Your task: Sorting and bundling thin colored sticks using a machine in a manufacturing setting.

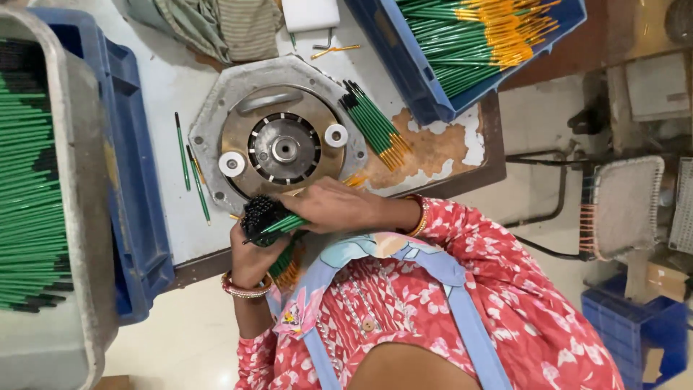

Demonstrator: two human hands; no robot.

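Note:
My left hand (249,256) grips a thick bundle of green pencils (266,217) with black ends, held at the table's near edge. The bundle's orange tips (289,274) stick out below the hand. My right hand (333,204) lies across the top of the bundle, its fingers closed on a few of the green pencils. Both hands sit just in front of a round metal machine disc (283,148) set in an octagonal plate. A small pile of green pencils with orange tips (375,124) lies to the right of the disc.
A grey bin full of green pencils (29,180) stands at the left inside a blue crate (133,180). Another blue crate of green and orange pencils (476,36) is at the back right. Loose pencils (189,162) lie left of the plate. A chair (624,206) stands to the right.

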